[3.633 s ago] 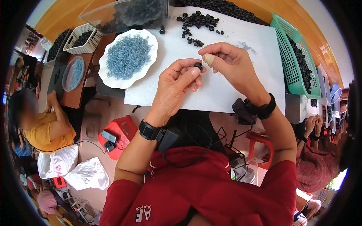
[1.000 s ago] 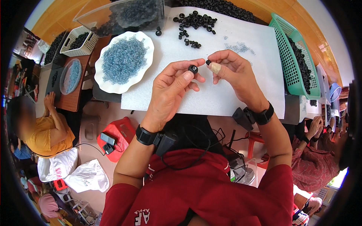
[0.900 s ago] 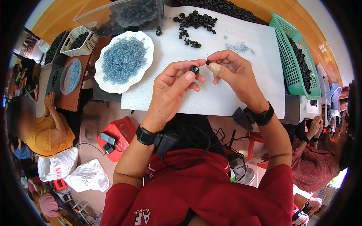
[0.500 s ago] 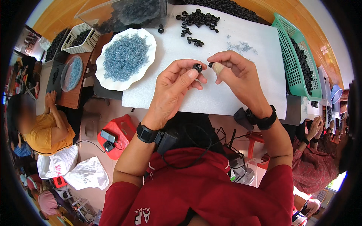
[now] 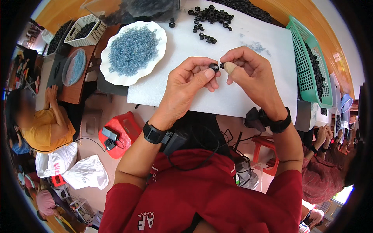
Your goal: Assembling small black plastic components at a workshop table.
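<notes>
Between the thumb and fingers of my left hand [image 5: 188, 83] is a round black ring-shaped part [image 5: 213, 67], its opening facing up and toward the right. My right hand [image 5: 254, 79], with a tan cover on the thumb, pinches a smaller black piece [image 5: 222, 65] right beside the ring; whether the two touch I cannot tell. Both hands are over the white sheet [image 5: 155, 93] on the table. Beyond them lies a loose pile of black parts [image 5: 213, 16], with a few small black pieces [image 5: 208, 38] nearer. Tiny clear bluish pieces [image 5: 256, 47] are scattered past my right hand.
A white scalloped plate [image 5: 163, 44] heaped with small bluish pieces stands at left. At right is a green basket [image 5: 305, 58] of black parts; a clear bin [image 5: 132, 11] is at the back. Co-workers sit on both sides. A red stool [image 5: 124, 134] stands below left.
Both hands have shifted slightly right in the picture, still holding their pieces close together. The table and plate also appear a little shifted, as the view has moved.
</notes>
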Demonstrator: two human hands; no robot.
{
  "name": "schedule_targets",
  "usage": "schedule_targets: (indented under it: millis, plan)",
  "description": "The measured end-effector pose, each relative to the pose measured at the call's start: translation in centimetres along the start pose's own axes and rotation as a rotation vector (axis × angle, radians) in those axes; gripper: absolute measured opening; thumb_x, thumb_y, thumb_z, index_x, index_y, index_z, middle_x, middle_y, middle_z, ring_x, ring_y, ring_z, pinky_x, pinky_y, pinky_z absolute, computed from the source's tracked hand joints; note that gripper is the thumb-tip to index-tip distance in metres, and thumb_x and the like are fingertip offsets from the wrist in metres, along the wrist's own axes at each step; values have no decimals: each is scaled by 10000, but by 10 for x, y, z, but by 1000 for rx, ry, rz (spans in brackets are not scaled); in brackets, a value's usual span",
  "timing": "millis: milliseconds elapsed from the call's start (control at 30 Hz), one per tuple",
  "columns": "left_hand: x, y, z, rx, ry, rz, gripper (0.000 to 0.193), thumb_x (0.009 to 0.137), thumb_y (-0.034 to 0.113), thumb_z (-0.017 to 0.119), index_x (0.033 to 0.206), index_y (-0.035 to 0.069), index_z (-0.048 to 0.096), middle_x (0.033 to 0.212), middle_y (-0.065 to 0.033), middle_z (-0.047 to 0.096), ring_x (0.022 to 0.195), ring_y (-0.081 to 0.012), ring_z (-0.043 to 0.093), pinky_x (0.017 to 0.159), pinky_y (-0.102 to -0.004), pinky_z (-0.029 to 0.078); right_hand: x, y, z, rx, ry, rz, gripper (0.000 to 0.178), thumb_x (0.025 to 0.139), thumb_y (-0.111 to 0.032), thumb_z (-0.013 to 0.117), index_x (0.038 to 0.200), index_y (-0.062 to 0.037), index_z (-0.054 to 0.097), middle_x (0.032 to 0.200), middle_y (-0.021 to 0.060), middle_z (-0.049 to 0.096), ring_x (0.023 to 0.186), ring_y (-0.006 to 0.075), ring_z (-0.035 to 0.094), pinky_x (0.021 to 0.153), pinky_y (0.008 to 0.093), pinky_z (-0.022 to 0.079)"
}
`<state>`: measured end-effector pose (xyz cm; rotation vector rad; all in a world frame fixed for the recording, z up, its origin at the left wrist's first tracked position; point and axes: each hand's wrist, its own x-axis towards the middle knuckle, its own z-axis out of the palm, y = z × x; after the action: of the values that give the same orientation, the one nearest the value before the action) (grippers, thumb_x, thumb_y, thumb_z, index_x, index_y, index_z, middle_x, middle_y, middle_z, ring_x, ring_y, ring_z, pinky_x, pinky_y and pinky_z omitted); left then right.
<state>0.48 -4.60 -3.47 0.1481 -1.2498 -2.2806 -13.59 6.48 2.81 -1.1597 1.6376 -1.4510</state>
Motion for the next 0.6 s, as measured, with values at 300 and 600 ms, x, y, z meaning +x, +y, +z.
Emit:
schedule_targets:
  millis: [300, 600]
  plan:
    - [0, -2, -1, 72, -1, 14, 240, 938, 87, 598, 1147, -27, 576, 913, -72, 649, 784, -107, 607, 723, -238, 503, 1, -7, 0, -101, -56, 36, 123, 878, -10, 572, 989, 37, 599, 898, 38, 616, 814, 71, 580, 729, 212, 477]
    - [0, -4, -1, 85, -28, 14, 223, 931, 72, 603, 1130, -27, 587, 951, -99, 674, 808, -126, 635, 707, -242, 507, 1, 1, -3, -266, -46, -54, 103, 850, -23, 611, 947, 13, 608, 859, 27, 611, 691, 58, 522, 626, 210, 448]
